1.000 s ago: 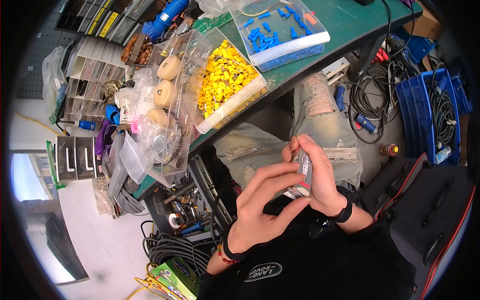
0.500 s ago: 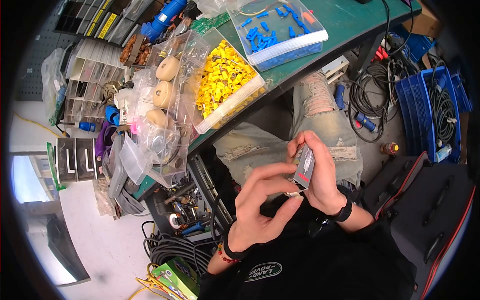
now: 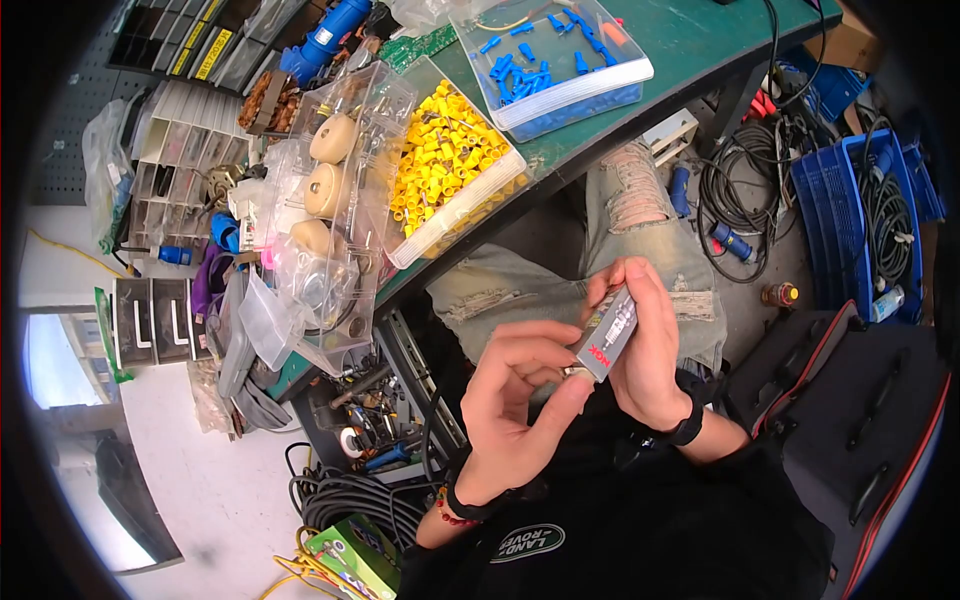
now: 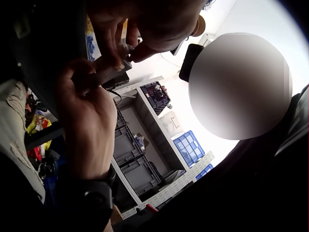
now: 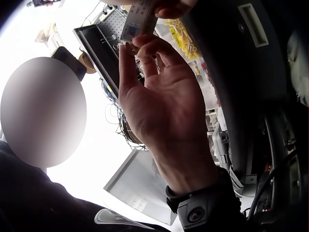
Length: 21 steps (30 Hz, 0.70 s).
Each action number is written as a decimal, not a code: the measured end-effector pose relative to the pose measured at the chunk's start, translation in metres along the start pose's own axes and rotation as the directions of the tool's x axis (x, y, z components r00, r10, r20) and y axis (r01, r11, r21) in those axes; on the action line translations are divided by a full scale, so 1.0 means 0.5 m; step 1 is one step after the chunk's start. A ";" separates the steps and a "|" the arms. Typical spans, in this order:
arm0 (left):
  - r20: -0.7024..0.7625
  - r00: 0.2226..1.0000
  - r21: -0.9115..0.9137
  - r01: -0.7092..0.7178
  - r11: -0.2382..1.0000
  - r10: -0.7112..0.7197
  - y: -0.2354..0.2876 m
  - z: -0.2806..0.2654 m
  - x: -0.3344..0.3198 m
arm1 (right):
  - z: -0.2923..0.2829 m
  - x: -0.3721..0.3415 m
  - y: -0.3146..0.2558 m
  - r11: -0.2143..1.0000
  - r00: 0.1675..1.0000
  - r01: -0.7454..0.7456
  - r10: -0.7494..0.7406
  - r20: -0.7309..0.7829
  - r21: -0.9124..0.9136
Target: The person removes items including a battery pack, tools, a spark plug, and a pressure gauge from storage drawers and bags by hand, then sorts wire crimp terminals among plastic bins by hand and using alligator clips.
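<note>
In the head view, a small grey spark plug box [image 3: 608, 335] with red NGK lettering and a printed plug is held over my lap. My right hand [image 3: 645, 365] grips it along its length, its lower end towards my left hand. With thumb and forefinger, my left hand [image 3: 515, 410] pinches the box's lower end, where a pale flap shows. In the right wrist view, the label side of the box [image 5: 136, 23] faces the camera, and the left hand [image 5: 166, 96] reaches up to its end. The left wrist view shows the right hand [image 4: 91, 128] cupped around the box.
A green workbench [image 3: 590, 140] carries a bin of yellow terminals [image 3: 450, 155], a bin of blue terminals [image 3: 560, 60] and a clear organizer with beige discs [image 3: 322, 190]. An open tool drawer [image 3: 375, 425] is below. A blue crate [image 3: 850, 230] and black cases [image 3: 850, 420] stand right.
The box has turned in my right hand, so its printed NGK face now shows. My left thumb and fingers have drawn together at its lower end.
</note>
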<state>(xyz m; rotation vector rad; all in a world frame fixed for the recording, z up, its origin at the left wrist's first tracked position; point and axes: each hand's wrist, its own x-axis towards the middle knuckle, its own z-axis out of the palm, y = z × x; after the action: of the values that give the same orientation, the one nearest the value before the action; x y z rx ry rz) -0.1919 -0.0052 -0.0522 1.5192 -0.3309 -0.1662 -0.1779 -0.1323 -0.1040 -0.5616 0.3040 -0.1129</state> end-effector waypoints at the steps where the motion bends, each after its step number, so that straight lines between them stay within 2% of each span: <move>1: 0.000 1.000 0.000 0.000 1.000 0.000 0.001 -0.002 0.001 | -0.001 0.000 0.000 1.000 1.000 0.021 -0.021 0.009 -0.012; 3: 0.042 0.998 -0.213 0.060 0.975 -0.053 0.002 -0.006 0.002 | -0.002 -0.001 0.000 0.999 0.999 0.042 -0.042 0.019 -0.023; 6: 0.044 0.996 -0.270 0.087 0.959 -0.078 -0.002 -0.008 0.003 | -0.004 -0.001 0.002 0.997 0.997 0.071 -0.070 0.031 -0.034; 7: 0.044 0.996 -0.270 0.087 0.959 -0.078 -0.001 -0.007 0.002 | -0.004 -0.001 0.003 0.996 0.997 0.075 -0.074 0.024 -0.037; 9: 0.001 1.000 -0.101 0.015 0.995 -0.015 -0.001 -0.006 -0.002 | -0.005 -0.001 0.004 0.996 0.997 0.080 -0.079 0.018 -0.041; 15: 0.003 0.999 -0.039 -0.037 0.999 0.037 -0.009 -0.004 -0.003 | -0.007 0.000 0.004 0.997 0.997 0.076 -0.076 -0.006 -0.017; 21: 0.006 0.999 -0.078 -0.034 0.996 0.035 -0.006 -0.001 0.001 | -0.008 0.000 0.005 0.996 0.995 0.090 -0.090 -0.032 0.002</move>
<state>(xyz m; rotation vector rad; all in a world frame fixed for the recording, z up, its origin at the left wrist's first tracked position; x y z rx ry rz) -0.1912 -0.0052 -0.0551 1.4358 -0.3522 -0.1554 -0.1792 -0.1321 -0.1084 -0.5704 0.3100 -0.2094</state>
